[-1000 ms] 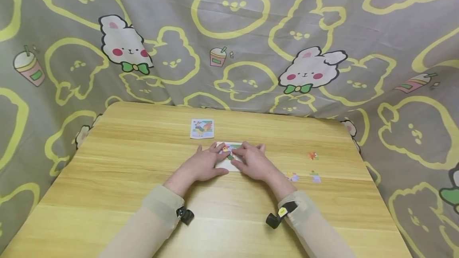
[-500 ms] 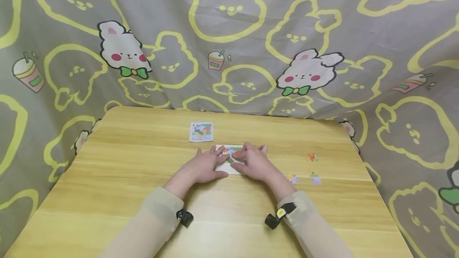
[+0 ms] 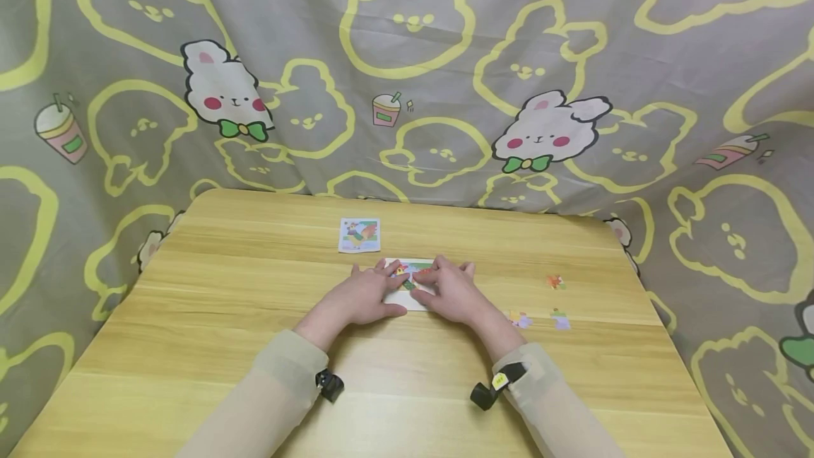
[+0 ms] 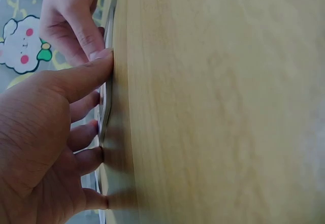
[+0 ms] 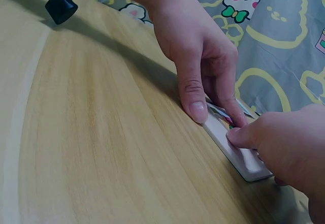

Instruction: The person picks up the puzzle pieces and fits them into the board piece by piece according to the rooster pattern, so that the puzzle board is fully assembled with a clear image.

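A small white puzzle board [image 3: 413,304] with a colourful picture lies on the table between both hands. My left hand [image 3: 365,295] rests along its left side, fingers extended and spread, the index fingertip on the picture. My right hand [image 3: 453,292] is bent over the right half, thumb and index finger around a puzzle piece that they mostly cover. In the right wrist view, the right thumb [image 5: 241,137] lies on the white rim of the board, opposite the left thumb [image 5: 198,111]. The left wrist view shows the left thumb [image 4: 96,69] at the board's near edge.
Three loose puzzle pieces lie to the right: an orange one [image 3: 556,281], a yellow and lilac one [image 3: 521,319], and a green and lilac one [image 3: 560,319]. A picture card [image 3: 360,235] of a rooster lies behind the board. A patterned curtain [image 3: 439,90] hangs behind the wooden table [image 3: 413,387].
The head view has shifted slightly. Both hands keep to the board in nearly the same pose, and the loose pieces and the card have not moved.
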A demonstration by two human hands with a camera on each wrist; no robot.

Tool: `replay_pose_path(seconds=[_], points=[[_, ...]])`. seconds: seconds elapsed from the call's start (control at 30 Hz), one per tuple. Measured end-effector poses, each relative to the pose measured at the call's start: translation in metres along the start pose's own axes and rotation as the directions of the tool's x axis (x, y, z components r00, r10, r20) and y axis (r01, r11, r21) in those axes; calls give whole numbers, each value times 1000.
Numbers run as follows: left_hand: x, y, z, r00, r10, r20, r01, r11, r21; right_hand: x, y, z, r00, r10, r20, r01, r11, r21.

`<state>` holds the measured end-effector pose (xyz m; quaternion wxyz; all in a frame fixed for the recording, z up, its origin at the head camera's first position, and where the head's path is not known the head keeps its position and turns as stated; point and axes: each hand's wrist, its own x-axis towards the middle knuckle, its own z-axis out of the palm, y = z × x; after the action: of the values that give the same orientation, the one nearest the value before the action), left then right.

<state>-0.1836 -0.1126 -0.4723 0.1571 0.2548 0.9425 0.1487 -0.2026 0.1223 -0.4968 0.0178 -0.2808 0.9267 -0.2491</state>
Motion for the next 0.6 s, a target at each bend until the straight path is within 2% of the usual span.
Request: replay_pose_path(seconds=[0.17, 0.37, 0.6], points=[[1, 1, -2, 1000, -9, 7, 9, 1000, 5, -1, 0, 1, 1000, 2, 15, -2, 1000, 19], [2, 1, -2, 1000, -9, 17, 9, 1000, 11, -3, 0, 0, 999, -32, 17, 32, 999, 25], [2, 2, -1, 1000, -15, 19, 15, 1000, 0, -14, 4, -10, 996, -77, -36, 79, 995, 61]])
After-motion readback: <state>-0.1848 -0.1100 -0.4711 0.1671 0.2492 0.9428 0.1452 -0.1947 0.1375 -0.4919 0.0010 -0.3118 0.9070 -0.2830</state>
